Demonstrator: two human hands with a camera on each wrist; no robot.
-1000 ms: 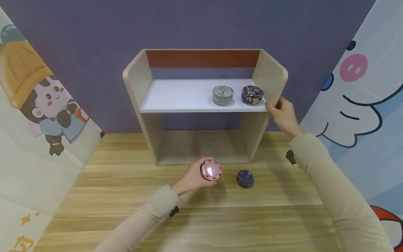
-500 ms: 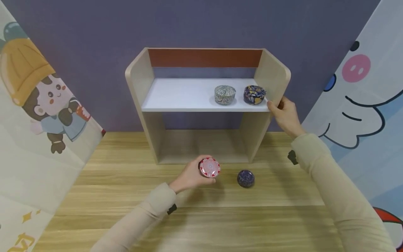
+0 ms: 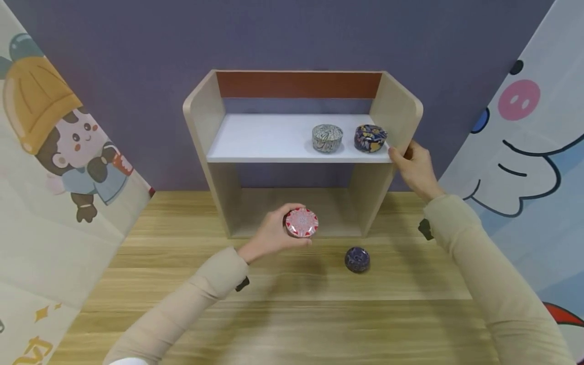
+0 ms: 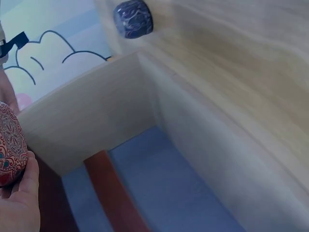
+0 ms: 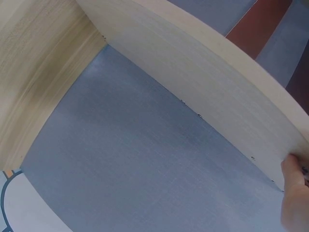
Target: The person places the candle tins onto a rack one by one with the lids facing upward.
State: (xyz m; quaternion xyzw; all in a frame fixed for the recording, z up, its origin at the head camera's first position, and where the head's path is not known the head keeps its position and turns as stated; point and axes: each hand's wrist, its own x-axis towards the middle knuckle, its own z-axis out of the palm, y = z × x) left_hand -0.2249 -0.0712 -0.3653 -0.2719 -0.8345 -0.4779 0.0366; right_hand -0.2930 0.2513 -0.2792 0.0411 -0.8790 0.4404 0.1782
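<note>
Left hand [image 3: 272,234] grips the red tin [image 3: 302,223], right hand [image 3: 417,170] well apart.

R hand [image 5: 295,203] at lower R, partly out of view; fingers touching pale wood side panel [image 5: 203,82], which runs diag. from upper L to lower R. Small dark marks [image 5: 200,116] along its lower edge. Blue-grey wall [image 5: 145,145] fills ctr. Wood-grain worktop [image 5: 43,72] upper L; red-brn strip [image 5: 258,24] upper R; white printed sheet [image 5: 34,208] w/ dark outline lower L.
</note>
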